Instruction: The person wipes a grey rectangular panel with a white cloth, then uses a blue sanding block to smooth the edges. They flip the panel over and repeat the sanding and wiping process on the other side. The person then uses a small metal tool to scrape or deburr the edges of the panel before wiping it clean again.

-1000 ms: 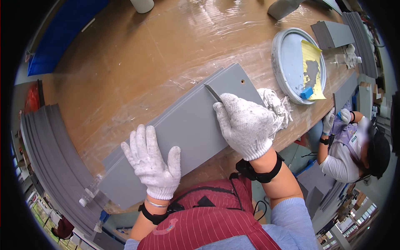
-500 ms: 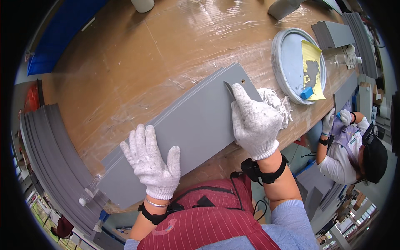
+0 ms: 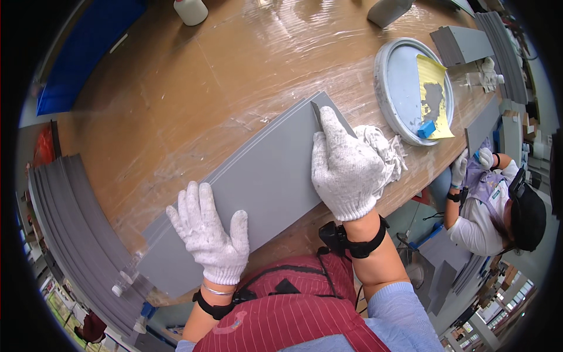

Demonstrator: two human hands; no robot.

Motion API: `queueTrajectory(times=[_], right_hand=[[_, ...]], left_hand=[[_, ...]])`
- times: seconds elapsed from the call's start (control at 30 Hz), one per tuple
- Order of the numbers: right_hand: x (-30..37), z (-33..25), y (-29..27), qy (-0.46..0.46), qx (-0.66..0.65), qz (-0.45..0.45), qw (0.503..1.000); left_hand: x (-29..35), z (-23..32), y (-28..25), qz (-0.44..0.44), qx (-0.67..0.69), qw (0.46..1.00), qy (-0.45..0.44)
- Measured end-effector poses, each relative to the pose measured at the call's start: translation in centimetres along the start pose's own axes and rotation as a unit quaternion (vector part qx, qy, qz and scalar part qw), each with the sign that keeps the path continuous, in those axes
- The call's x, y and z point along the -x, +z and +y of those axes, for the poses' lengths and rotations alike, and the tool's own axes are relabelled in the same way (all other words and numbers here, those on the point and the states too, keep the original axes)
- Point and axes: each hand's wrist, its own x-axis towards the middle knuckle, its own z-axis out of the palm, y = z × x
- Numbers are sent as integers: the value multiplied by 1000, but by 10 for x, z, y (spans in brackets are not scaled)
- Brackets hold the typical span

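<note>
On the worktop (image 3: 176, 100), our left hand (image 3: 211, 234) lies spread flat on the grey panel (image 3: 270, 170); at two o'clock, our right hand (image 3: 346, 170) grips a scraper (image 3: 317, 112)

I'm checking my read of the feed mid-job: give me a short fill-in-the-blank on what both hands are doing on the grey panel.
1. The left hand lies flat with fingers spread on the grey ____.
2. The right hand presses a thin dark blade near the panel's ____ end.
3. A crumpled white ____ lies just right of the right hand.
4. Both hands wear white ____.

Missing words: panel; far; rag; gloves
</note>
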Motion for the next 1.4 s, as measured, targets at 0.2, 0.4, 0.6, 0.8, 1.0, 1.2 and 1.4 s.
queueTrajectory(times=[0.2, 0.4, 0.6, 0.8, 1.0, 1.2, 1.4], right_hand=[[1, 1, -4, -11, -12, 1, 1000], [3, 2, 0, 5, 6, 3, 1000], [2, 2, 0, 4, -12, 15, 1000], [11, -3, -14, 8, -27, -36, 999], [35, 21, -11, 29, -33, 26, 999], [31, 15, -15, 66, -66, 3, 996], [33, 21, -9, 54, -62, 38, 996]], left_hand=[[-1, 0, 1, 4, 2, 1000, 1], [-1, 0, 1, 7, -2, 1000, 3], [1, -1, 1, 14, -1, 1000, 4], [1, 0, 2, 14, -1, 1000, 4], [1, -1, 1, 13, 1, 1000, 1], [-1, 0, 1, 13, 2, 1000, 7], [1, -2, 3, 17, 1, 1000, 7]])
